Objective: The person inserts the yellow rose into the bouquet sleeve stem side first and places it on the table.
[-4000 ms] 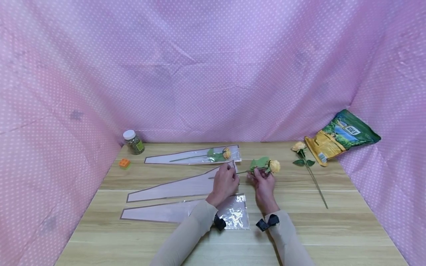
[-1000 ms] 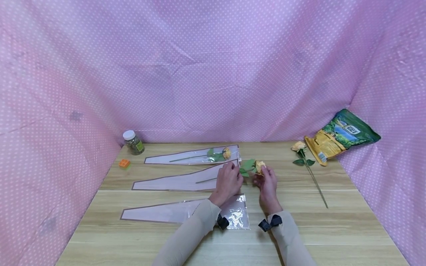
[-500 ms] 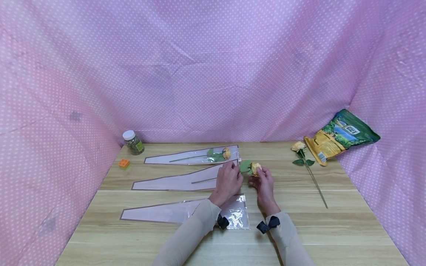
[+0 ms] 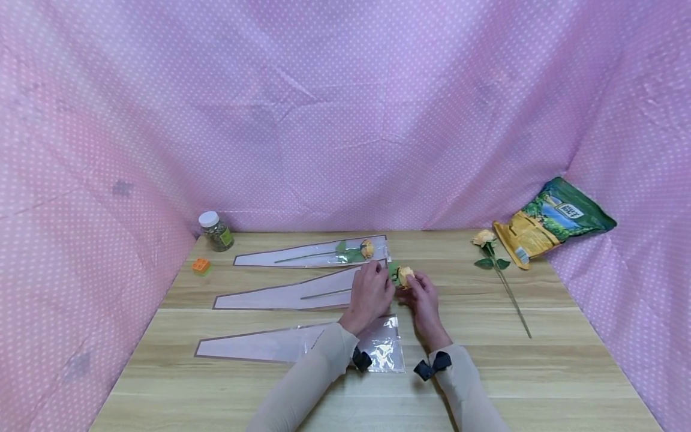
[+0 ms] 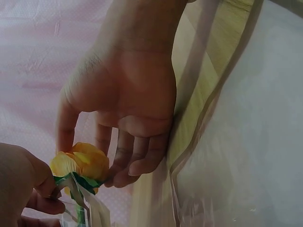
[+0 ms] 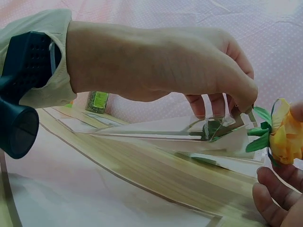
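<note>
A yellow rose lies mostly within the middle clear sleeve, its stem visible through the film and its bloom outside the right-hand mouth. My left hand pinches the edge of that mouth; the right wrist view shows the left hand with its fingertips on the film and green leaves inside. The fingers of my right hand hold the bloom. In the left wrist view the right hand has thumb and fingers around the yellow bloom, with green sepals at the film's edge.
Behind lies a sleeve containing another rose; nearer is a flat sleeve under the left forearm. At right are a loose rose and a green-yellow bag. A jar and orange block stand at left.
The rose has slid left into the middle sleeve, its leaves now mostly inside. My right hand has moved left with it and shifted from the stem to the bloom. Recently, my left hand has stayed nearly still.
</note>
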Motion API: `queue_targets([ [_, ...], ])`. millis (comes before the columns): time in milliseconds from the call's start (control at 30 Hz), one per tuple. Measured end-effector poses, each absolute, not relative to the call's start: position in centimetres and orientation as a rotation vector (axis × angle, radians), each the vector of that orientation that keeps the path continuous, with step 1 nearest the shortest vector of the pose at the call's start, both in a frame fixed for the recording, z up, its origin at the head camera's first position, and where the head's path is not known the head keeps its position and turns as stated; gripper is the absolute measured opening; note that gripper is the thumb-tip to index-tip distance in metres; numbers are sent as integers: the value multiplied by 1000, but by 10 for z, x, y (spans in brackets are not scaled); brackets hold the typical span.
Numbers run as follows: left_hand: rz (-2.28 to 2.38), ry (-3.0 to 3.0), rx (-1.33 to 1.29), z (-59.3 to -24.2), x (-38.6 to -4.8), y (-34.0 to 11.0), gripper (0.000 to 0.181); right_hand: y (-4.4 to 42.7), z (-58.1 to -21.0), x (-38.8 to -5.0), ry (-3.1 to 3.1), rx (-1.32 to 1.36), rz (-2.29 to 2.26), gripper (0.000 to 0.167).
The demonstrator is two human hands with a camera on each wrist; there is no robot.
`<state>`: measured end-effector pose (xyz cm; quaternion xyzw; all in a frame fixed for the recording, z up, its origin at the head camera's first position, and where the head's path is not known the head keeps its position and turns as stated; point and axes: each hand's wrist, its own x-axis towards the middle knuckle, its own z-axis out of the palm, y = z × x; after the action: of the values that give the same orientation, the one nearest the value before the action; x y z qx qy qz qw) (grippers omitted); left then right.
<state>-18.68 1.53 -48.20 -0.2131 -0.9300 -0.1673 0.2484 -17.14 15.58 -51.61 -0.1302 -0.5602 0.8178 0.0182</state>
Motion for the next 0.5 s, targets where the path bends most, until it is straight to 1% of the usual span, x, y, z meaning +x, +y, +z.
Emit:
queue_targets([
  [233,-466,-2516,-585,-478,-186,15,9,155,-516,-173,-1796,-432,2519,11],
  [500,-480,-2507,-595,-473,-182,16,10,152,-516,-173,-1814,-389,2542,9],
])
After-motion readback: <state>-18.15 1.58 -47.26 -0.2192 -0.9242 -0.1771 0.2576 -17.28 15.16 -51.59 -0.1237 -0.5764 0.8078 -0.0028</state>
